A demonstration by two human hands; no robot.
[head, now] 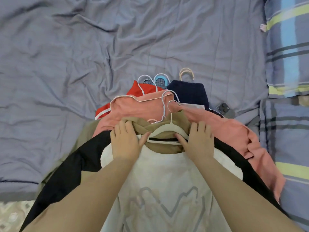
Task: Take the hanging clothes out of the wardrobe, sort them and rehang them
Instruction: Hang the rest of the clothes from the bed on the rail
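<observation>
Left hand (pixel 125 143) and right hand (pixel 199 141) lie flat on a shirt atop a clothes pile on a bed (pixel 83 56).
Both hands press down with fingers nearly straight and grip nothing. The thumbs touch either end of a white hanger (pixel 164 131) in the neck of a white shirt with black sleeves (pixel 160 173). It tops a pile of hangered clothes (pixel 133 108) at the middle of the bed's near edge, and a phone (pixel 224 108) lies just right of the pile. This looks like the sorting step. Next, the hanger needs a firm grip and a lift clear of the hooks beneath. The shirt's long axis runs from near edge to far edge, with neck and hook pointing far and the hanger bar crosswise.
</observation>
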